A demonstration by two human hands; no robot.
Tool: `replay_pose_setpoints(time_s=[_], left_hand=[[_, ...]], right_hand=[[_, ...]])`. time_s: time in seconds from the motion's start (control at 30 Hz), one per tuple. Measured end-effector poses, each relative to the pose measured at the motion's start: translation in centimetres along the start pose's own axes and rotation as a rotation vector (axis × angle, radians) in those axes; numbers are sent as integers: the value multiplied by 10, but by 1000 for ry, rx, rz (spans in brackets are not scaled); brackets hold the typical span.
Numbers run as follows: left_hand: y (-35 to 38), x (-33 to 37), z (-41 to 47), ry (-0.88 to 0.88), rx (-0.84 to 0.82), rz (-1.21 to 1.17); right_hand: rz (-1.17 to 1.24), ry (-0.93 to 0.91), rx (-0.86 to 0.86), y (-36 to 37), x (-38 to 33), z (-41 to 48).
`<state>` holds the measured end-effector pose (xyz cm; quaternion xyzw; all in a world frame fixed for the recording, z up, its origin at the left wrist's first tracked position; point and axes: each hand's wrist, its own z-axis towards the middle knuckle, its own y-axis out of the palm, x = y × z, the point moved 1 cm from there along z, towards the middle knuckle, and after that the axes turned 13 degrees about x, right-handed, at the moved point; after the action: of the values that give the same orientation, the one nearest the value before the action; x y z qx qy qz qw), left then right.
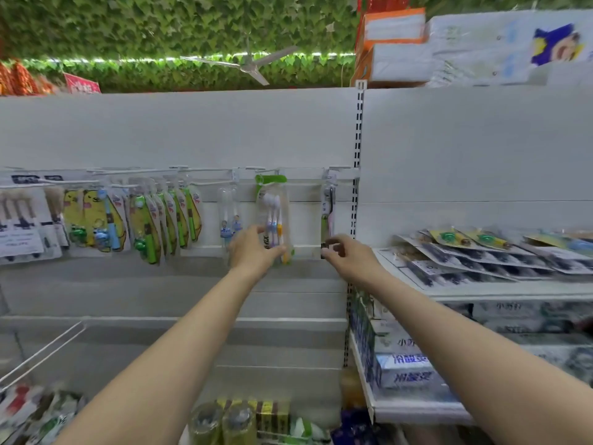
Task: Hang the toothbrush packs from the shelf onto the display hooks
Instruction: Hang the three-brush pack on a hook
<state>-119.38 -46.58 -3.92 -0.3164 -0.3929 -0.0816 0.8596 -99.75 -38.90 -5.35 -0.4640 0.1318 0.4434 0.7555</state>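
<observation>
Left hand [253,248] gripping a hung pack [276,216], right hand [345,252] pinching another [329,213], steadying both on hooks [266,170].

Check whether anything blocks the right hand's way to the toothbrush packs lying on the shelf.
Nothing visible does. The right hand is at the bottom of the narrow pack on the last hook, and the toothbrush packs on the shelf lie just to its right, uncovered, with open space between them.

Glossy clear plastic toothbrush pack [275,216], white metal display hooks [205,170], matt white back panel [192,130]
</observation>
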Motion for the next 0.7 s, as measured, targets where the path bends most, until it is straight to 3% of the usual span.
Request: replay_pose_setpoints(time_s=[0.13, 0.23, 0.43, 0.7], left_hand=[[-18, 30, -51, 288, -41, 331], [-23, 60, -87, 379, -60, 384], [-1, 135, -147, 478, -111, 399], [81, 244, -205, 551, -167, 351]], right_hand=[[-401, -213, -41, -74, -6, -21], [-595, -284, -19, -127, -8, -42], [-675, -295, 15, -208, 16, -82], [-647, -223, 0, -319, 114, -91]])
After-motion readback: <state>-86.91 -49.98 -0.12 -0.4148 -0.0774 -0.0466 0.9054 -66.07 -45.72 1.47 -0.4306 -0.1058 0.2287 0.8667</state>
